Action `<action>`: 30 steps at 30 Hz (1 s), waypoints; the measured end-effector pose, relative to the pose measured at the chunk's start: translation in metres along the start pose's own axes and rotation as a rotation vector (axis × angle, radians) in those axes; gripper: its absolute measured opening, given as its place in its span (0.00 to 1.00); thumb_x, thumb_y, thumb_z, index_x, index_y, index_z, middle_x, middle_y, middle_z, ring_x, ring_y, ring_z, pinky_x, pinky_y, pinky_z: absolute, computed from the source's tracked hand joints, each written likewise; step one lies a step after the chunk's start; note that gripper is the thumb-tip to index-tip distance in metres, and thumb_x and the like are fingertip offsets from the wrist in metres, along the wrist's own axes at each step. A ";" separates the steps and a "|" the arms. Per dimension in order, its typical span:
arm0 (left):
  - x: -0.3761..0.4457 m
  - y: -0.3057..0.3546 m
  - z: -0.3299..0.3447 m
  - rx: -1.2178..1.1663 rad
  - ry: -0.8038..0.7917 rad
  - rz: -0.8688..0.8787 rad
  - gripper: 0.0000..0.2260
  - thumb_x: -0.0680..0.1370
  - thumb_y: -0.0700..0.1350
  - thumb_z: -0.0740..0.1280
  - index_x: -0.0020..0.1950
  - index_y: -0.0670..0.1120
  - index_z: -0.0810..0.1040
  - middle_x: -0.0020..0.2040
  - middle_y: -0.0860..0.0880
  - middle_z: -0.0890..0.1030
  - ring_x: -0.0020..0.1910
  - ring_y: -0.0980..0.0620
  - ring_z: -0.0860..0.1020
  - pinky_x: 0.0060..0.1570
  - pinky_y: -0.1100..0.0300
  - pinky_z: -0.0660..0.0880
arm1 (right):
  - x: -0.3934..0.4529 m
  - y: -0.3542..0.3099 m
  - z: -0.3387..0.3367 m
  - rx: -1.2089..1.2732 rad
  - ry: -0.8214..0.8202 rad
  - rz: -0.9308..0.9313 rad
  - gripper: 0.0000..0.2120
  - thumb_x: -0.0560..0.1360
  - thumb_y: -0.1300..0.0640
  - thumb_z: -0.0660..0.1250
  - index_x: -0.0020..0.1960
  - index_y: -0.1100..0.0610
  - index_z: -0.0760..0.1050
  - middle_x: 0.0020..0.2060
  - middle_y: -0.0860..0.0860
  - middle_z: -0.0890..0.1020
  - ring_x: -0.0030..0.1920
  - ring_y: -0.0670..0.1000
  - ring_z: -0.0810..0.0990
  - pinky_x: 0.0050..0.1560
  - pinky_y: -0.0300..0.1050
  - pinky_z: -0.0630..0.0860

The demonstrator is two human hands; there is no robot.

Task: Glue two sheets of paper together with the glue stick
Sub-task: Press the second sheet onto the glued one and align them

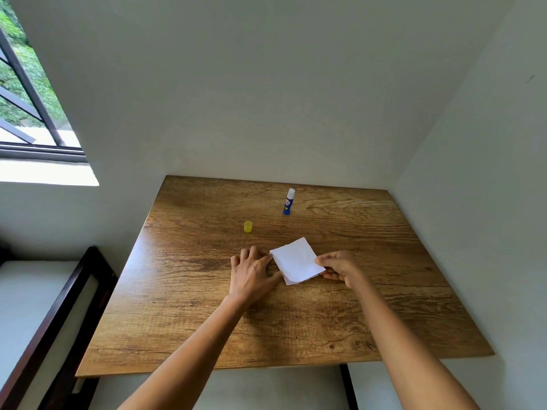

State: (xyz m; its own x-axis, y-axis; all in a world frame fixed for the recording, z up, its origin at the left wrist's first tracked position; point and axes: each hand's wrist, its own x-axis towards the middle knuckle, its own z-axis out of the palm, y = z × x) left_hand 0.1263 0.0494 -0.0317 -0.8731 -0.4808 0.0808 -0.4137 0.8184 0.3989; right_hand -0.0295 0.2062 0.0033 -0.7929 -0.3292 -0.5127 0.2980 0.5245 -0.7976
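Two small white paper sheets (294, 259) lie stacked in the middle of the wooden table (207, 315), the lower one peeking out along the near edge. My right hand (337, 266) pinches the top sheet's right edge. My left hand (251, 272) rests flat on the table at the sheets' left edge, fingertips touching the paper. The blue glue stick (288, 202) stands upright and uncapped farther back. Its yellow cap (248, 226) sits apart to the left.
White walls border the table's far and right sides. A dark-framed bed with a white mattress (35, 306) stands to the left, below a window (26, 93).
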 end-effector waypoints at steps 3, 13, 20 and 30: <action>0.001 0.001 -0.002 -0.031 -0.002 -0.001 0.24 0.76 0.61 0.56 0.67 0.52 0.72 0.65 0.49 0.69 0.63 0.49 0.64 0.61 0.50 0.59 | 0.001 0.000 0.001 -0.008 0.009 -0.002 0.10 0.72 0.63 0.70 0.52 0.65 0.78 0.53 0.61 0.81 0.37 0.47 0.78 0.28 0.34 0.78; 0.000 0.009 -0.001 0.099 -0.006 -0.009 0.30 0.71 0.66 0.62 0.68 0.50 0.66 0.65 0.48 0.68 0.62 0.47 0.65 0.60 0.50 0.62 | 0.004 0.003 0.001 -0.004 0.019 -0.012 0.10 0.72 0.64 0.71 0.52 0.66 0.78 0.54 0.62 0.81 0.39 0.48 0.78 0.29 0.35 0.78; -0.001 0.012 0.002 0.118 -0.052 0.012 0.29 0.73 0.64 0.61 0.71 0.53 0.64 0.68 0.48 0.65 0.65 0.46 0.62 0.63 0.47 0.59 | 0.004 0.005 0.002 -0.009 0.032 -0.015 0.03 0.71 0.63 0.71 0.43 0.61 0.78 0.53 0.60 0.81 0.39 0.48 0.79 0.28 0.35 0.77; 0.009 0.018 -0.011 0.227 -0.258 -0.002 0.39 0.71 0.67 0.62 0.75 0.49 0.54 0.70 0.44 0.60 0.69 0.42 0.58 0.69 0.43 0.54 | -0.003 0.009 0.006 -0.044 0.111 -0.095 0.06 0.70 0.61 0.72 0.44 0.61 0.77 0.47 0.58 0.81 0.43 0.51 0.78 0.33 0.38 0.74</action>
State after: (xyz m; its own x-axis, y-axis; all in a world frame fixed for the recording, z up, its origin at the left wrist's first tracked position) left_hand 0.1133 0.0563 -0.0135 -0.8966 -0.4109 -0.1649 -0.4372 0.8805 0.1832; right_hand -0.0211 0.2070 -0.0049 -0.8712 -0.2913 -0.3951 0.1971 0.5294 -0.8251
